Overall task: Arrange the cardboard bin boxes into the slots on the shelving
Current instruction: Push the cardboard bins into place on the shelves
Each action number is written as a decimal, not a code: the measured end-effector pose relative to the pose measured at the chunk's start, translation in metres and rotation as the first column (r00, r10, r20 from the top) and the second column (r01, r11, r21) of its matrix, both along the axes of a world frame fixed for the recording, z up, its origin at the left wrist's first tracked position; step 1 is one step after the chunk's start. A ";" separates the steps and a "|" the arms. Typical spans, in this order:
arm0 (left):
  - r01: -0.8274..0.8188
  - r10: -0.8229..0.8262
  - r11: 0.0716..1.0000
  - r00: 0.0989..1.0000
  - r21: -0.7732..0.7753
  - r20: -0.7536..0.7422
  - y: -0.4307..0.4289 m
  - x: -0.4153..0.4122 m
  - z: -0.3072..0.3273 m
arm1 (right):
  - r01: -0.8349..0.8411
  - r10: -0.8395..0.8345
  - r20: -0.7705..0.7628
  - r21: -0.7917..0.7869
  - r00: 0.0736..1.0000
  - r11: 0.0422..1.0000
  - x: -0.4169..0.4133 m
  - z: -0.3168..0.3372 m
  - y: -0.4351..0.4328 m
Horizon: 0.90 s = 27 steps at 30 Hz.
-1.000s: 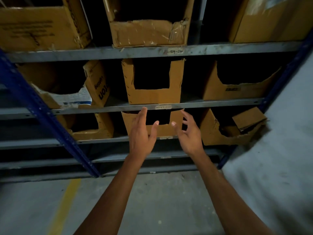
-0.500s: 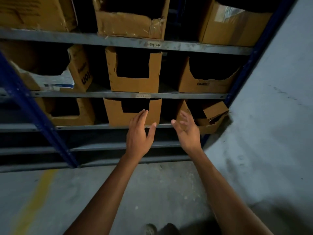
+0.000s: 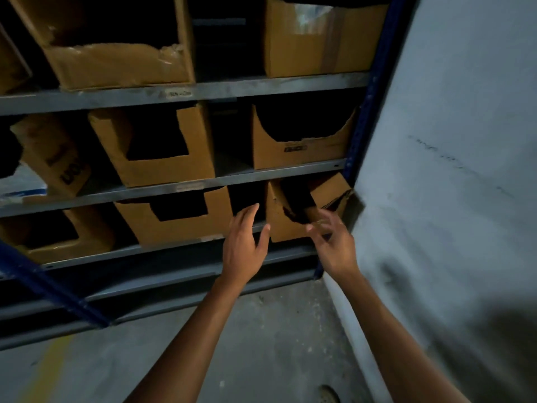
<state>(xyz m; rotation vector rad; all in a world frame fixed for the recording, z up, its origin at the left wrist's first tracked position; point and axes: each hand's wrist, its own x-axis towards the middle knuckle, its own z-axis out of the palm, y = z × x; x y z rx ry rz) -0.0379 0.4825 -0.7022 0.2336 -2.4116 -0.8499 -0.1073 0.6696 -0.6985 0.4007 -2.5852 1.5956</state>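
Cardboard bin boxes fill a grey metal shelving unit (image 3: pixel 203 91). On the low shelf at the right end stands a torn bin box (image 3: pixel 283 225) with a loose flap (image 3: pixel 328 190) leaning in its mouth. A cut-front bin box (image 3: pixel 180 225) stands to its left, a dark gap between them. My left hand (image 3: pixel 244 245) is open, fingers pointing at that gap. My right hand (image 3: pixel 334 242) is open and blurred, spread just in front of the torn box's lower right corner. Neither hand holds anything.
More bin boxes sit on the middle shelf (image 3: pixel 162 152) (image 3: pixel 299 149) and the top shelf (image 3: pixel 116 65) (image 3: pixel 316 39). A blue upright (image 3: pixel 369 112) meets a grey wall (image 3: pixel 450 170) on the right. Another blue post (image 3: pixel 52 286) slants at left. Concrete floor (image 3: pixel 247 344) carries a yellow line (image 3: pixel 49 370).
The view and both hands have shifted right, from the middle cut-front box to the torn box at the shelf's right end. Both hands stay open and empty.
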 end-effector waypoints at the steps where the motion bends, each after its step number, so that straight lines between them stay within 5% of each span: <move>1: 0.005 -0.005 1.000 1.000 0.003 0.024 0.012 -0.019 -0.005 | 0.014 -0.014 0.010 0.014 1.000 1.000 -0.019 -0.008 0.014; 17: 0.051 -0.021 0.996 0.940 -0.080 0.342 0.092 -0.194 -0.103 | -0.272 0.256 0.091 0.354 0.962 0.895 -0.206 -0.114 0.070; 22: 0.235 -0.071 0.916 0.893 -0.327 0.444 0.074 -0.257 -0.185 | -0.337 0.364 0.083 0.605 0.928 0.721 -0.262 -0.181 0.035; 27: 0.229 0.211 0.793 0.767 -0.565 0.606 0.035 -0.315 -0.250 | -0.257 0.374 0.060 0.824 0.925 0.504 -0.329 -0.250 0.005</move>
